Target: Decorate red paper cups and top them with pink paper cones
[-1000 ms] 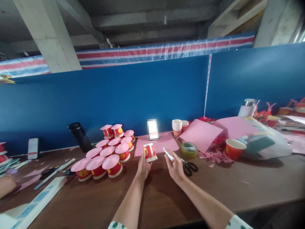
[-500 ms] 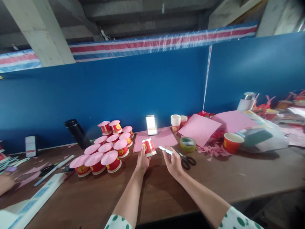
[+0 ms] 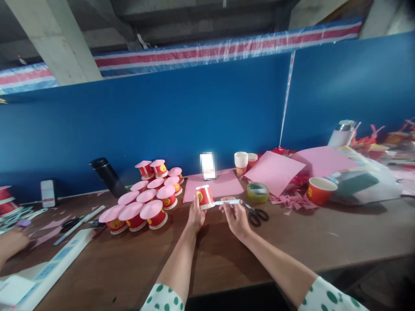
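Observation:
Fingers of my left hand (image 3: 196,215) are wrapped round a red paper cup (image 3: 205,197), held upside down with its white rim at the bottom. A white pen-like tool (image 3: 231,202) is pinched in my right hand (image 3: 236,216), its tip pointing left at the cup's lower edge. Several red cups topped with pink paper discs (image 3: 152,209) stand grouped to the left. Pink paper sheets (image 3: 223,183) lie behind my hands. Black-handled scissors (image 3: 258,216) and a roll of green tape (image 3: 257,192) are just right of my right hand.
A black bottle (image 3: 108,177) leans at the back left. Another person's hand (image 3: 14,245) is at the left edge, near a white power strip (image 3: 61,263). Rightward are an orange-red cup (image 3: 320,191), pink paper scraps (image 3: 293,200) and white stacked cups (image 3: 241,162). A blue partition (image 3: 194,112) stands behind.
The white tool has turned from slanting to nearly level, and its tip has come to the cup's lower edge. The whole view has shifted slightly.

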`<state>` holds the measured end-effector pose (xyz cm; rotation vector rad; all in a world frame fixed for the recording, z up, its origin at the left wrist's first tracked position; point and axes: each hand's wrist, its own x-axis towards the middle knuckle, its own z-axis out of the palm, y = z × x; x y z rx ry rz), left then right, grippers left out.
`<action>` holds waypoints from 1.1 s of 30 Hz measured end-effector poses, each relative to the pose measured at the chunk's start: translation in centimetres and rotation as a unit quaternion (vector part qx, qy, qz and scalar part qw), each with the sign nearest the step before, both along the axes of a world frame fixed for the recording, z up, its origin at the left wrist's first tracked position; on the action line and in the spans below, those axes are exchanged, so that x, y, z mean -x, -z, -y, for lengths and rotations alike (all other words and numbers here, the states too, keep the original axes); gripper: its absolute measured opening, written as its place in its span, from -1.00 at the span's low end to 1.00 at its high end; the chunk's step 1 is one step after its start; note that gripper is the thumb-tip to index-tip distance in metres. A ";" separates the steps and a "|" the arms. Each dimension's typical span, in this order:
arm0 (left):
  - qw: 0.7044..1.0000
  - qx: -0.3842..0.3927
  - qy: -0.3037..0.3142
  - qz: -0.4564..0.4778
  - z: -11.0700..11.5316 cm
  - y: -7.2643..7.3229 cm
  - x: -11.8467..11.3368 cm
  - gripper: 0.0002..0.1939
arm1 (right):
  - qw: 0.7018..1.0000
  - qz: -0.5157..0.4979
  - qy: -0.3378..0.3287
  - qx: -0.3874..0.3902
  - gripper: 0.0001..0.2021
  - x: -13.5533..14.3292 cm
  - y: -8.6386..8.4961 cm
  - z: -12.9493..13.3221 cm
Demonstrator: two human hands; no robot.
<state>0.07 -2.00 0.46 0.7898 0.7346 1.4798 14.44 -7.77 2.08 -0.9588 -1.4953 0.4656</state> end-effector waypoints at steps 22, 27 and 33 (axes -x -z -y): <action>0.999 0.004 0.012 -0.036 0.3 -0.5 0.0 -0.60 | 0.999 0.039 -0.029 0.001 -0.77 0.5 0.4 0.0; 0.999 -0.026 0.019 -0.041 0.4 -0.6 -0.1 -0.61 | 0.999 0.037 -0.030 0.007 -0.78 0.5 0.4 -0.1; 0.999 -0.006 0.013 -0.044 0.4 -0.7 -0.2 -0.55 | 1.000 0.016 -0.011 0.012 -0.76 0.3 0.0 0.0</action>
